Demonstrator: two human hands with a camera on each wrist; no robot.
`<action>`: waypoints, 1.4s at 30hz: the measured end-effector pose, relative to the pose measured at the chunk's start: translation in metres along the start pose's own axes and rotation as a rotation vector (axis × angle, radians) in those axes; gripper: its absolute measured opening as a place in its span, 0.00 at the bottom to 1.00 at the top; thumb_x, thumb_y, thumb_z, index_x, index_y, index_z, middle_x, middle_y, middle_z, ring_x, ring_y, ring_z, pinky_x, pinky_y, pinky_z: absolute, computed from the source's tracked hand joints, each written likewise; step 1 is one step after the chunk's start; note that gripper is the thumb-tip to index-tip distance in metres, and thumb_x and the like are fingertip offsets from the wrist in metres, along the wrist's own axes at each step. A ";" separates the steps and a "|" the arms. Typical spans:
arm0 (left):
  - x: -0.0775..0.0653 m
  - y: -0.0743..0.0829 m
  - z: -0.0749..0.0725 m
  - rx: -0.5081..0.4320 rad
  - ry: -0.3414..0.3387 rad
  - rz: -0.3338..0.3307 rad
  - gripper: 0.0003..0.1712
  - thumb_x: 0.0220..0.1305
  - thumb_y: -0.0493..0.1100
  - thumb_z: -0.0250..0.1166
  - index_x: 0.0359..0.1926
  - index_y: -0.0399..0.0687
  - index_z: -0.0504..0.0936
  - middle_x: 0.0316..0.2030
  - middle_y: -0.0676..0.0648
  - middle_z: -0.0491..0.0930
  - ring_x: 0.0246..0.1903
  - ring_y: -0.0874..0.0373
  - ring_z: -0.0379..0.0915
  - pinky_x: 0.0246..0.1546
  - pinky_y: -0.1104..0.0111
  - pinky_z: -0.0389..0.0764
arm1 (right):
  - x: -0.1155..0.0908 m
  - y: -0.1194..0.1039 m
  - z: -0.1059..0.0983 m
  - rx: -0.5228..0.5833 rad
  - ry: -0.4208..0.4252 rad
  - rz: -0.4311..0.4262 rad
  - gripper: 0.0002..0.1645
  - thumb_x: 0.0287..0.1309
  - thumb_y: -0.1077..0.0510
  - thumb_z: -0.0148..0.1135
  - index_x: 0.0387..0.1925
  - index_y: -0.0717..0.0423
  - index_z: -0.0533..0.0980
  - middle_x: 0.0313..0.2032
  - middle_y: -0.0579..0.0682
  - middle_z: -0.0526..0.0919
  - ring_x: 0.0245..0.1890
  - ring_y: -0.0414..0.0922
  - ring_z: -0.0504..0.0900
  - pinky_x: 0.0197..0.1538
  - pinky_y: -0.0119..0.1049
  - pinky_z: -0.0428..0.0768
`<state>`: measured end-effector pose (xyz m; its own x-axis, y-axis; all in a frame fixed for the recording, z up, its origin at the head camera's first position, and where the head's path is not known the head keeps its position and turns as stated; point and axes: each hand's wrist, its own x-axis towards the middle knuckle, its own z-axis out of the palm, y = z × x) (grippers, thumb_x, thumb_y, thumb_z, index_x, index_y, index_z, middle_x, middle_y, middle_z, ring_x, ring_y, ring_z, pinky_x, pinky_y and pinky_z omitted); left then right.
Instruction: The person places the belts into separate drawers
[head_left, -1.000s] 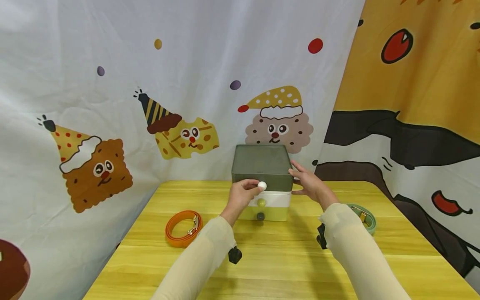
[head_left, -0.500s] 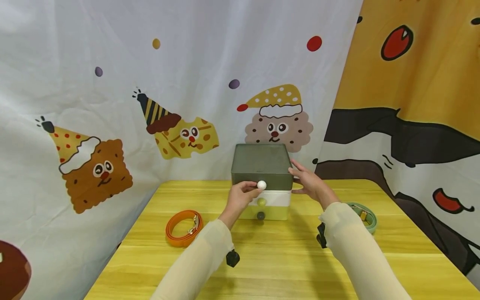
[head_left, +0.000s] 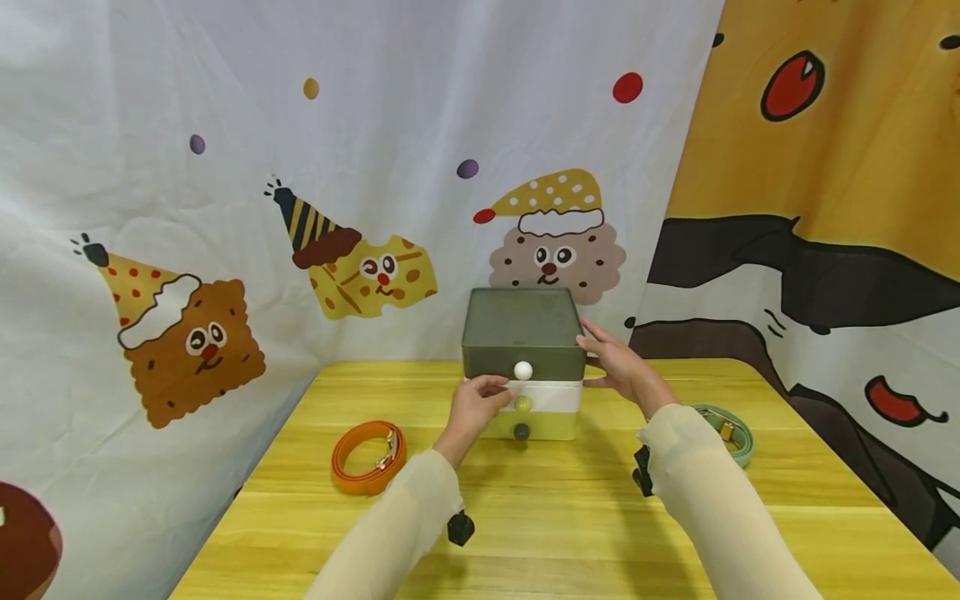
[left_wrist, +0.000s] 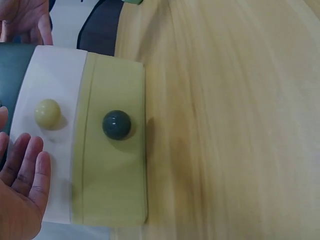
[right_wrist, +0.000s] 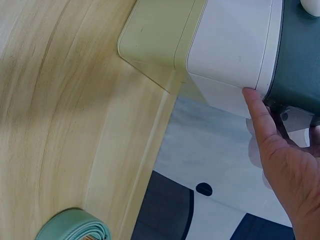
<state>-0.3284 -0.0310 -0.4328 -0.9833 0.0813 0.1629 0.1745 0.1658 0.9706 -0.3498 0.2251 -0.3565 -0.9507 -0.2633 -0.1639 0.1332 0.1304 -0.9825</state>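
A small three-tier drawer box (head_left: 525, 321) stands at the back of the table. Its dark green top drawer has a white knob (head_left: 522, 371), the white middle one a yellow-green knob (left_wrist: 47, 114), and the yellow-green bottom one a dark knob (left_wrist: 116, 124). All three drawers look closed. My left hand (head_left: 476, 410) hovers before the white drawer, left of the yellow-green knob, fingers loosely extended and holding nothing. Against the box's right side rests my right hand (head_left: 621, 368), fingers spread; in the right wrist view its thumb (right_wrist: 257, 107) touches the white drawer's edge.
A coiled orange belt (head_left: 347, 454) lies on the table to the left. On the right, partly behind the right sleeve, is a coiled green belt (head_left: 742, 442). A printed curtain (head_left: 390, 125) hangs directly behind the table (head_left: 555, 525).
My left hand has let go of the white knob and moved down and slightly left. The top drawer shows no visible movement. My right hand stays in place on the box.
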 end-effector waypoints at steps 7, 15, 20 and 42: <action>-0.003 -0.011 0.006 0.003 0.011 0.027 0.12 0.58 0.38 0.73 0.43 0.38 0.87 0.35 0.46 0.86 0.31 0.61 0.79 0.29 0.71 0.79 | 0.000 0.001 0.000 0.006 0.008 0.000 0.40 0.78 0.46 0.42 0.79 0.32 0.34 0.78 0.55 0.29 0.75 0.63 0.40 0.66 0.66 0.61; -0.006 -0.018 0.012 -0.009 0.015 0.013 0.14 0.58 0.37 0.73 0.45 0.37 0.87 0.37 0.44 0.86 0.35 0.58 0.81 0.31 0.70 0.80 | 0.001 0.002 0.000 0.006 0.010 -0.001 0.40 0.78 0.47 0.42 0.79 0.33 0.34 0.78 0.55 0.30 0.75 0.63 0.41 0.66 0.65 0.61; -0.005 -0.021 0.015 -0.016 0.028 -0.005 0.13 0.57 0.37 0.74 0.44 0.37 0.87 0.36 0.45 0.85 0.35 0.57 0.80 0.32 0.70 0.80 | 0.002 0.003 0.000 0.006 0.009 0.000 0.39 0.78 0.47 0.42 0.79 0.33 0.34 0.78 0.54 0.30 0.75 0.63 0.41 0.66 0.66 0.61; -0.008 -0.022 0.031 -0.024 0.102 0.028 0.10 0.56 0.37 0.75 0.37 0.36 0.86 0.31 0.46 0.84 0.30 0.60 0.78 0.32 0.71 0.80 | 0.004 0.005 -0.002 0.009 0.024 -0.006 0.40 0.78 0.45 0.43 0.79 0.32 0.35 0.78 0.53 0.32 0.75 0.61 0.43 0.65 0.65 0.63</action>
<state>-0.3232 -0.0051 -0.4610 -0.9784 -0.0153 0.2059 0.2018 0.1413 0.9692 -0.3535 0.2269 -0.3620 -0.9580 -0.2409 -0.1555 0.1296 0.1202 -0.9843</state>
